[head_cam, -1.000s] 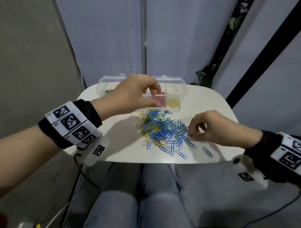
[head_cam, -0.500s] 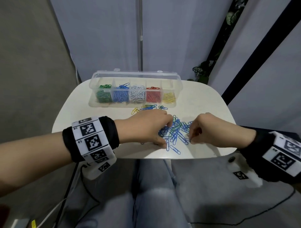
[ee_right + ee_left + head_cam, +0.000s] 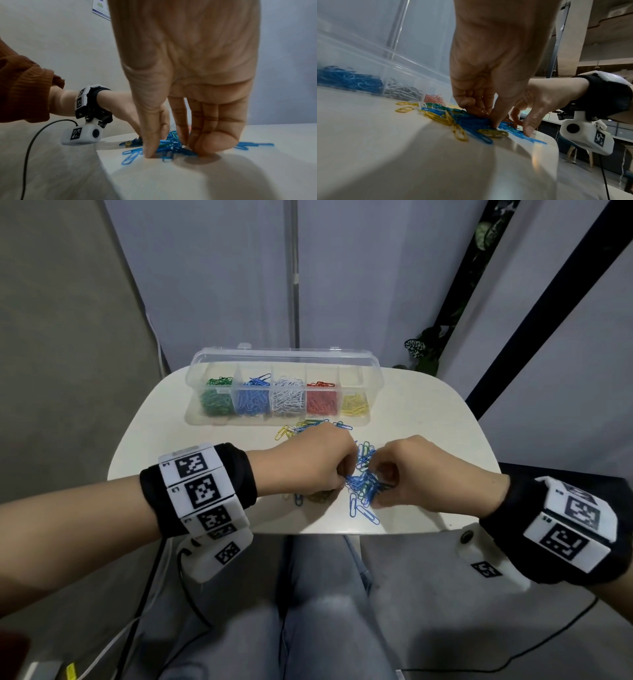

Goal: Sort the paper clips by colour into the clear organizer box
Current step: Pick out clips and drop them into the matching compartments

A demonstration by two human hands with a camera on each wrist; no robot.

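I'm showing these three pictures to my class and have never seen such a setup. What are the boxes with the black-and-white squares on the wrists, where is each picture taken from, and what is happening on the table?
No machine here: a person works with bare hands. The patterned bands are wristbands with a small camera hanging under each wrist. One picture comes from a camera on the head, looking down; the other two look along each hand from the wrist.

On the white table stands a clear organizer box with green, blue, white, red and yellow clips in separate compartments. In front lies a mixed pile of loose paper clips, mostly blue.

The left hand and right hand both have fingertips down in the pile, picking at blue clips. Whether either has one firmly pinched is hard to see.
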